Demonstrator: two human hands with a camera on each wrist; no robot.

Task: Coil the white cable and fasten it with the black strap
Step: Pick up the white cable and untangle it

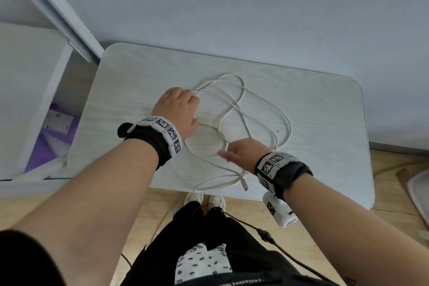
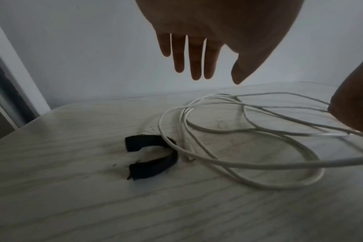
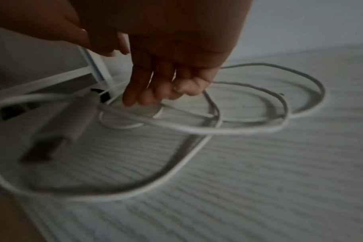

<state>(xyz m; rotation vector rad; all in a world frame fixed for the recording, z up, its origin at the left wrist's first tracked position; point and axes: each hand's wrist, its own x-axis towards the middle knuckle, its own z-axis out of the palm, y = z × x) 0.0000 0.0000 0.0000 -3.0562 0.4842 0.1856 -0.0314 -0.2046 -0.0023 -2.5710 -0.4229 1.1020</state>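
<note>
The white cable (image 1: 243, 118) sprawls in loose, crossing loops over the counter (image 1: 325, 104), one plug end near the front edge, and the black strap (image 2: 153, 157) lies curled just beside it. The left hand (image 2: 199, 54) hovers with fingers straight, holding nothing. The right hand (image 3: 168, 85) has curled fingers on a strand, though blur hides how firmly. The crossed loops could knot if that strand is pulled, or drag the strap away. From the head view the strap is hidden under the left hand.
</note>
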